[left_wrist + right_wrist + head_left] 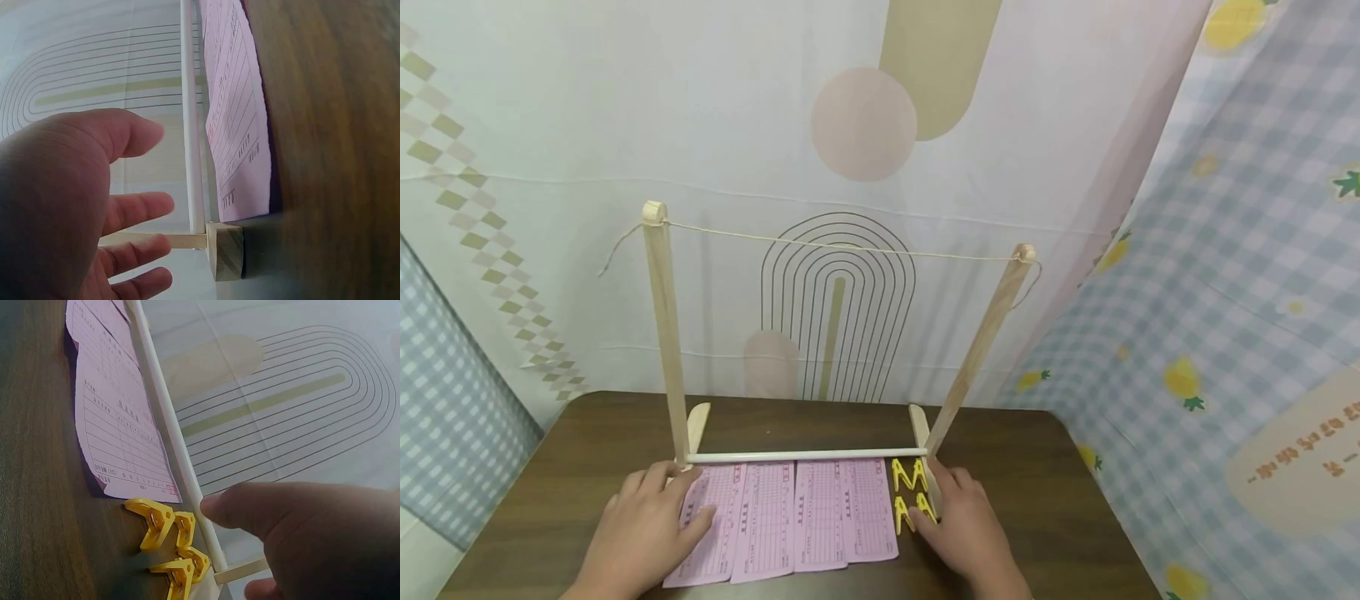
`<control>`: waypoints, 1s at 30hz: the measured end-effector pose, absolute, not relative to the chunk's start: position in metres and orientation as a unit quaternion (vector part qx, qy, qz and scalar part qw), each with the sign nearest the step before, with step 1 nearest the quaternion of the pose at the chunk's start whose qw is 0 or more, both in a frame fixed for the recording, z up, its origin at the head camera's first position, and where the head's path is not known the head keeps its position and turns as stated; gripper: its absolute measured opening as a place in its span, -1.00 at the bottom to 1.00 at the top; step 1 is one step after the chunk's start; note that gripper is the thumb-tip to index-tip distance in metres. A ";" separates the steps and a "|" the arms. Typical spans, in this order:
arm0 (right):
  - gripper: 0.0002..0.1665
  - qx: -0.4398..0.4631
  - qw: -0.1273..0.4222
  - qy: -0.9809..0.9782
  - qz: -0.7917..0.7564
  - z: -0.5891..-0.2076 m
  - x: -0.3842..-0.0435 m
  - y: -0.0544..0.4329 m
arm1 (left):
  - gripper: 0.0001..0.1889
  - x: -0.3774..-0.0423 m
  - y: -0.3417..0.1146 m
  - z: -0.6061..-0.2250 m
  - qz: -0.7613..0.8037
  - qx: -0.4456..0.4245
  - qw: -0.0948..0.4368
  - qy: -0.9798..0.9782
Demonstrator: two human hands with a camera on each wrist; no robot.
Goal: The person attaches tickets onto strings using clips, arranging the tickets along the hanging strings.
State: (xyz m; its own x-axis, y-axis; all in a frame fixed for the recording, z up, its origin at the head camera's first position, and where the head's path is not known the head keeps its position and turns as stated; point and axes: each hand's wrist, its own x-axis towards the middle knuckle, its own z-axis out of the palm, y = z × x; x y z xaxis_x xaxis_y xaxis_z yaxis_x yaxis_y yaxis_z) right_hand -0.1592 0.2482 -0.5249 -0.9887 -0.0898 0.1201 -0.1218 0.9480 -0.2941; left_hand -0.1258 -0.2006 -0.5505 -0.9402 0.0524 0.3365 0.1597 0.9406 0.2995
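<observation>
Over the left edge of several overlapping pink printed paper slips (767, 525) is my left hand (643, 525), beside the left foot of a wooden stand; its fingers are loosely extended in the left wrist view and hold nothing. On the other side, my right hand (966, 525) is by the stand's right foot. Its thumb lies over or close to several yellow clothespins (901, 475) and partly hides them; contact cannot be told. The clothespins (153, 522) lie to the right of the slips. A white rod (805, 456) joins the stand's feet along the slips' far edge.
Two wooden posts, left (666, 333) and right (981, 350), rise from the stand. A thin string (850, 247) runs between their tops, with loose ends hanging outside. Behind the brown table (1045, 483) hangs a patterned cloth (700, 108); a checked cloth (1247, 275) is at the right.
</observation>
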 end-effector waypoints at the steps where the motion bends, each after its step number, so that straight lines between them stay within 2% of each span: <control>1: -0.01 0.052 0.053 -0.986 0.152 -0.525 -0.159 0.249 | -0.38 -0.126 -0.200 -0.551 -0.163 -0.053 0.162 -0.972; 6: -0.14 0.039 0.040 -0.986 0.156 -0.522 -0.159 0.249 | -0.33 -0.126 -0.199 -0.553 -0.155 -0.046 0.142 -0.977; 21: -0.37 0.007 0.001 -0.984 0.176 -0.529 -0.160 0.251 | -0.24 -0.127 -0.195 -0.560 -0.132 -0.044 0.083 -0.987; 30: -0.51 0.003 -0.020 -0.982 0.188 -0.531 -0.160 0.250 | -0.21 -0.128 -0.194 -0.559 -0.134 -0.043 0.080 -0.987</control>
